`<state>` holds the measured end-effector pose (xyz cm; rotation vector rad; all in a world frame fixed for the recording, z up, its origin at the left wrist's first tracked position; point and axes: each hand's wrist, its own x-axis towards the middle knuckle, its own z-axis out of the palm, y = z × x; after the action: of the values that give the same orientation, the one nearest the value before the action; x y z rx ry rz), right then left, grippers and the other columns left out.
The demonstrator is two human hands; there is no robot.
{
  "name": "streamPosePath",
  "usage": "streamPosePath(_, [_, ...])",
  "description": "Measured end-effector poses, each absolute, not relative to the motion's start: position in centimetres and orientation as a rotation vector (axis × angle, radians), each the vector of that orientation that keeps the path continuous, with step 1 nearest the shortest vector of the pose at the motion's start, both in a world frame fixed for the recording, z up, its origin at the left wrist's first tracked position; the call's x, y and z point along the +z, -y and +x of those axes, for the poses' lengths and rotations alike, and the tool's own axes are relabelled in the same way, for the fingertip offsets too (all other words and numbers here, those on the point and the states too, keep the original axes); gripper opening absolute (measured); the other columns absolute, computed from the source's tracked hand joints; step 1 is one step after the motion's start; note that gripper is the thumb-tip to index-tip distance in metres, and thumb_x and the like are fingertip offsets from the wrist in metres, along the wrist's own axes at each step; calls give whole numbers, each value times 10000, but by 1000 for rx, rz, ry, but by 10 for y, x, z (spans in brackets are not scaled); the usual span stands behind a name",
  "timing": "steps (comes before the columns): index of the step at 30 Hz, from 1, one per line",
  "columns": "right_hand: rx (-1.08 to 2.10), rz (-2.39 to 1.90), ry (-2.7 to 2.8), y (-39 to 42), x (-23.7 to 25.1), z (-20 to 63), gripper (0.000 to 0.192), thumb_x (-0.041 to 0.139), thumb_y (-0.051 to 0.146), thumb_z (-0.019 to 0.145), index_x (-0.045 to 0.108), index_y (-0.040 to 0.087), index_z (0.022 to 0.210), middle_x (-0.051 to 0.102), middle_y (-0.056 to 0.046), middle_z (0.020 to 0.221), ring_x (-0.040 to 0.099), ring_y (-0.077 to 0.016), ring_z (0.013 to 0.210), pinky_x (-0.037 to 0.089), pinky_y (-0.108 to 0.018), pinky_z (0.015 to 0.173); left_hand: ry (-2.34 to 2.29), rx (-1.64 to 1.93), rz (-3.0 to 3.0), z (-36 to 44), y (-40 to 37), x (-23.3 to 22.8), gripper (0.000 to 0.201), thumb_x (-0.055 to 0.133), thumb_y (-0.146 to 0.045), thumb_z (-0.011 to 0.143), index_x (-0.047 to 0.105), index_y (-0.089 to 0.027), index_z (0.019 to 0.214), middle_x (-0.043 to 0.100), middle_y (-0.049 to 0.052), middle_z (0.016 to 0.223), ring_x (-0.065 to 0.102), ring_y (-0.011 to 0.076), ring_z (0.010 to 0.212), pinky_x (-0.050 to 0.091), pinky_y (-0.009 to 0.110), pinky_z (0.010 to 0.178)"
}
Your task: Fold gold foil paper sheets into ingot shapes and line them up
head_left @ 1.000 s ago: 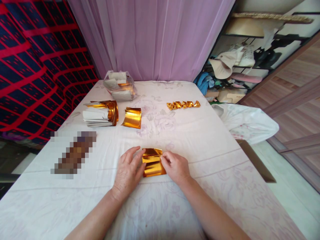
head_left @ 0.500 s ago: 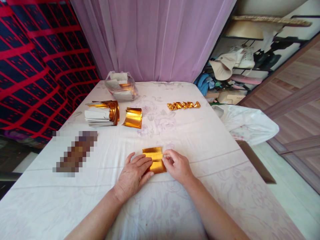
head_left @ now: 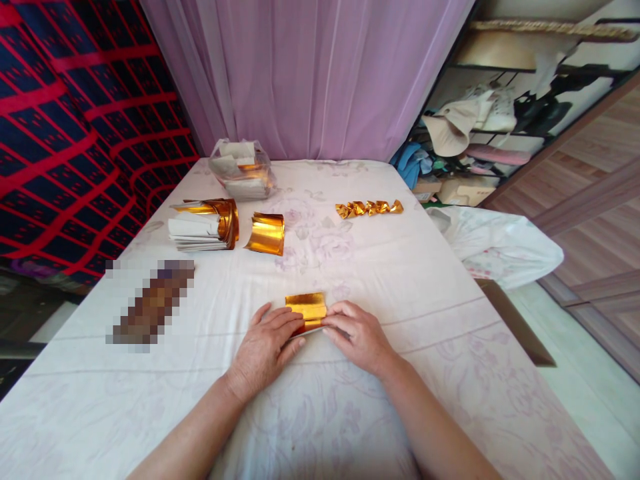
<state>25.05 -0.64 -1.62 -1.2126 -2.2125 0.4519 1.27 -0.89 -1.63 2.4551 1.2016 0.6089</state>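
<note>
A small sheet of gold foil paper (head_left: 306,307) lies on the white flowered cloth (head_left: 410,267) in front of me. My left hand (head_left: 267,343) presses flat on the sheet's near left part, fingers together. On the near right edge my right hand (head_left: 360,335) presses the folded-up strip down with its fingertips. Only the far half of the sheet shows between the hands.
At the back left are a stack of white and gold papers (head_left: 203,227), a curled gold sheet (head_left: 266,234) and a clear bag of papers (head_left: 241,171). A row of folded gold pieces (head_left: 369,208) lies at the back right. A blurred patch (head_left: 150,307) sits left; shelves (head_left: 500,120) stand right.
The sheet's near half has been folded over, so less gold shows. Both hands have closed in over the near edge and now press it flat.
</note>
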Motion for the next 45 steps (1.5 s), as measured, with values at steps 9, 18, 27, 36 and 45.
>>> streamPosePath(9, [349,-1470,2035,6,-21,234,168,553,251,885,649,219,750,677,-31,802,642,-168,792,479,-263,723,-1231,707,2464,12,8,-25,482,415,-205,982,367,-253,1459,675,90,1237,632,209,1133,405,524,1072])
streamPosePath(18, [249,-1591,2031,7,-22,227,109,582,241,851,616,226,749,659,-26,823,628,-176,783,448,-267,700,-1217,737,2783,22,21,-12,342,500,-192,942,582,-190,1274,560,132,1392,480,303,1321,392,536,1092])
streamPosePath(27, [247,-1599,2020,8,-21,226,76,587,222,844,618,221,775,662,-33,848,631,-182,811,452,-269,726,-1072,638,2824,35,34,-19,422,505,-336,962,541,-113,1318,665,137,1250,594,289,1197,460,472,1048])
streamPosePath(36, [220,-1581,2029,7,-21,226,166,519,240,903,609,218,766,646,-26,825,625,-169,787,441,-264,718,-1139,523,2827,35,33,-23,485,449,-436,982,514,-115,1340,619,139,1323,527,279,1285,412,467,1103])
streamPosePath(45, [211,-1603,2016,6,-24,227,136,546,219,876,617,224,761,655,-18,838,632,-166,788,440,-263,718,-1125,520,2774,34,33,-26,494,500,-428,964,493,-135,1362,611,129,1333,518,273,1296,413,459,1109])
